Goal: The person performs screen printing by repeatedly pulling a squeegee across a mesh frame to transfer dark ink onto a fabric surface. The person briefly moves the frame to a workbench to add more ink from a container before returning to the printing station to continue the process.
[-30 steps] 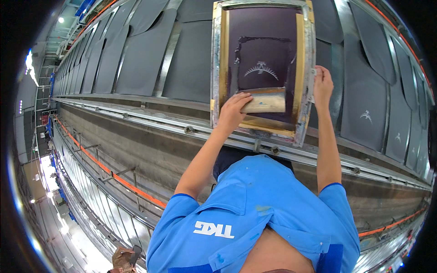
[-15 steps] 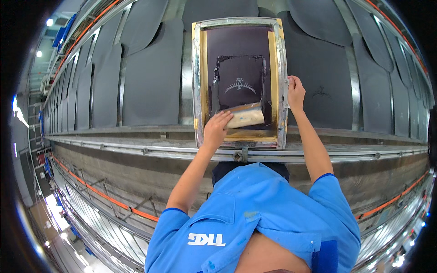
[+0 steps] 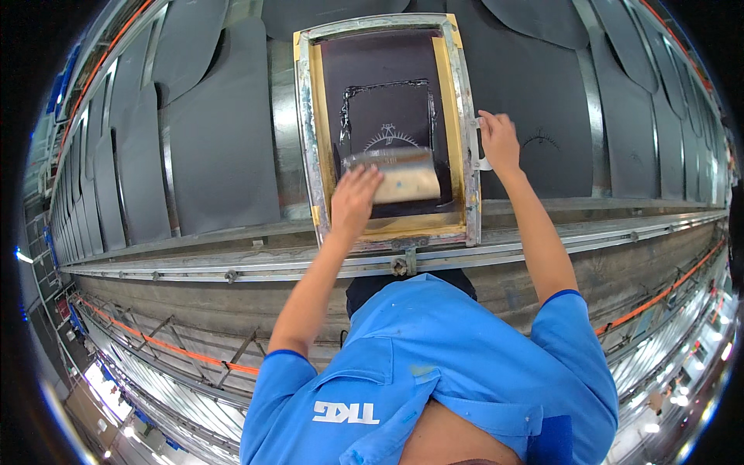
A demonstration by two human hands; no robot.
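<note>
A printing screen (image 3: pixel 308 139) with a worn metal frame and yellow tape lies over a dark sheet. Its dark mesh (image 3: pixel 380 62) carries a pale spiked arc design (image 3: pixel 390 136) and streaks of wet black ink (image 3: pixel 387 87). My left hand (image 3: pixel 355 200) is closed on the left end of a wooden squeegee (image 3: pixel 407 184), which lies across the mesh just below the arc and is blurred by motion. At the frame's right side, my right hand (image 3: pixel 500 143) has its fingers curled at a pale side handle (image 3: pixel 482 164), partly hiding it.
Dark grey sheets (image 3: pixel 221 147) lie in a row along the long table on both sides. The sheet at right (image 3: pixel 535 93) bears a faint dark print (image 3: pixel 540 139). A metal rail (image 3: pixel 310 269) with a clamp (image 3: pixel 403 265) runs along the near edge. Orange-topped railings (image 3: pixel 178 349) stand behind me.
My left hand has pushed the squeegee slightly away from me over the mesh, closer to the arc design. The whole view has shifted a little. My right hand stays at the frame's right side.
</note>
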